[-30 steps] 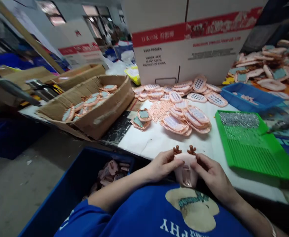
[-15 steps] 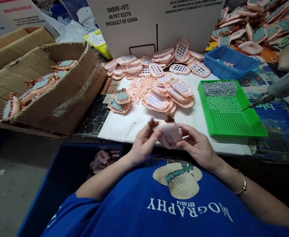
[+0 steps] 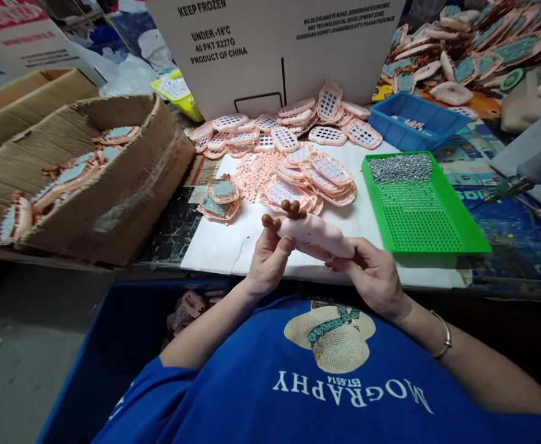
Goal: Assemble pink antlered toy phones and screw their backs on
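Both my hands hold one pink plastic toy shell with two small brown antlers at its left end. My left hand pinches that antler end with closed fingers. My right hand is curled under the shell's right end, above the white table's near edge. Just beyond lie piles of pink keypad plates, a heap of small pink buttons and a few circuit boards.
A green pegged tray with silver screws stands right of my hands; a powered screwdriver hangs over its right side. A torn cardboard box of assembled toys sits left, a blue bin below, a blue tray and white carton behind.
The camera has tilted down toward the table. The toy shell has been turned from upright to lying sideways, antlers pointing left, and lifted slightly away from my chest.
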{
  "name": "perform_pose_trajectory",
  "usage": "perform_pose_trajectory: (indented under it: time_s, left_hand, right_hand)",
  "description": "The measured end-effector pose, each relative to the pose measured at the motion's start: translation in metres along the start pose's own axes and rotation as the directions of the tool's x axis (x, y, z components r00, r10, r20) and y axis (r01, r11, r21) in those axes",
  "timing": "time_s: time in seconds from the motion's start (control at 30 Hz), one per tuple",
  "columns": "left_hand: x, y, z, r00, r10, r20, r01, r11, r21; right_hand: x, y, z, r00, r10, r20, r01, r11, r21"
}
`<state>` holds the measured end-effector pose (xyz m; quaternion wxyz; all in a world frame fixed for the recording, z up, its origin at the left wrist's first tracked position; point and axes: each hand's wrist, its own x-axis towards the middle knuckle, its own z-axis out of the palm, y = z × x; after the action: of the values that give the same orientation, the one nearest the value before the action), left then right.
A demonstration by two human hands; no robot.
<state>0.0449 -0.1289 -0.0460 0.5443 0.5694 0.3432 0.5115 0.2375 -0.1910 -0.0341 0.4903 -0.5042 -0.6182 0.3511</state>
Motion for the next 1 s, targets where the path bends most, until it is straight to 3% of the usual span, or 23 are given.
perform_pose_trajectory:
  time_s: [0.1, 0.17, 0.27, 0.37, 0.43, 0.5, 0.57, 0.6, 0.67, 0.73, 0.8, 0.87, 0.93, 0.97, 1.0]
  left_hand:
    - [0.003, -0.005, -0.004, 0.997, -0.035, 0.076, 0.044, 0.992, -0.114]
    - [0.004, -0.005, -0.005, 0.997, -0.046, 0.067, 0.057, 0.984, -0.169]
    - [0.006, 0.003, -0.001, 0.993, -0.086, 0.081, 0.098, 0.983, -0.152]
    - [0.01, 0.018, 0.011, 0.983, -0.144, 0.114, 0.158, 0.98, -0.123]
    - [0.013, 0.029, 0.023, 0.971, -0.201, 0.128, 0.226, 0.948, -0.222]
    - [0.017, 0.039, 0.035, 0.921, -0.336, 0.197, 0.388, 0.84, -0.38]
    - [0.021, 0.047, 0.045, 0.84, -0.481, 0.25, 0.538, 0.682, -0.496]
    - [0.022, 0.05, 0.049, 0.798, -0.543, 0.263, 0.59, 0.61, -0.53]
    - [0.024, 0.055, 0.054, 0.743, -0.621, 0.25, 0.629, 0.518, -0.58]
    - [0.024, 0.059, 0.055, 0.717, -0.66, 0.223, 0.631, 0.48, -0.609]
    - [0.023, 0.06, 0.052, 0.711, -0.674, 0.202, 0.624, 0.472, -0.622]
    - [0.02, 0.059, 0.048, 0.707, -0.675, 0.212, 0.635, 0.472, -0.612]
    - [0.016, 0.055, 0.044, 0.701, -0.663, 0.265, 0.669, 0.48, -0.568]
    - [0.015, 0.052, 0.042, 0.697, -0.65, 0.302, 0.688, 0.488, -0.537]
    - [0.014, 0.049, 0.042, 0.687, -0.636, 0.351, 0.712, 0.494, -0.499]
  right_hand:
    - [0.003, -0.001, -0.002, 0.983, -0.181, 0.002, 0.178, 0.963, -0.203]
    - [0.007, -0.001, -0.003, 0.961, -0.275, 0.019, 0.269, 0.921, -0.283]
    - [0.013, -0.001, -0.004, 0.952, -0.305, -0.003, 0.287, 0.899, -0.33]
    - [0.017, -0.001, -0.005, 0.996, -0.089, -0.013, 0.087, 0.989, -0.116]
    - [0.022, -0.002, -0.005, 0.993, 0.098, 0.061, -0.105, 0.987, 0.12]
    - [0.026, -0.003, -0.006, 0.962, 0.21, 0.172, -0.251, 0.93, 0.27]
    - [0.028, -0.005, -0.007, 0.939, 0.246, 0.239, -0.305, 0.918, 0.254]
    - [0.028, -0.006, -0.008, 0.942, 0.232, 0.243, -0.277, 0.944, 0.176]
    - [0.023, -0.01, -0.011, 0.984, 0.081, 0.156, -0.066, 0.993, -0.093]
    - [0.015, -0.014, -0.019, 0.984, -0.176, 0.04, 0.179, 0.922, -0.343]
    - [0.009, -0.018, -0.034, 0.918, -0.383, -0.105, 0.297, 0.837, -0.46]
    - [0.013, -0.021, -0.057, 0.786, -0.535, -0.309, 0.336, 0.79, -0.514]
    - [0.028, -0.022, -0.087, 0.444, -0.728, -0.522, 0.394, 0.682, -0.616]
    - [0.04, -0.021, -0.104, 0.366, -0.732, -0.574, 0.428, 0.68, -0.595]
    - [0.052, -0.021, -0.121, 0.348, -0.743, -0.572, 0.493, 0.664, -0.562]
